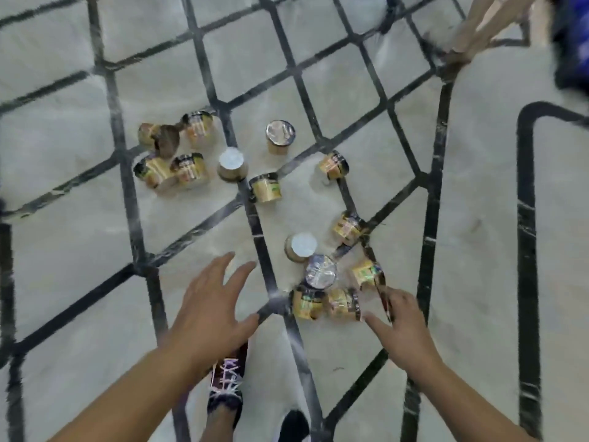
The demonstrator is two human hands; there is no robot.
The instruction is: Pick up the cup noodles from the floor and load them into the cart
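Observation:
Several yellow cup noodles lie scattered on the pale floor. One cluster (172,154) sits at the far left, single cups (280,137) stand in the middle, and a near cluster (322,282) lies close to my hands. My left hand (213,301) hovers over bare floor left of the near cluster, fingers spread, holding nothing. My right hand (401,317) is just right of a tipped cup (342,303), fingers apart, almost touching it. The cart is not clearly in view.
The floor (79,234) is light stone with dark diagonal bands. My shoes (226,387) stand below the hands. Pale wooden legs (478,30) and a blurred blue object (570,43) sit at the top right corner.

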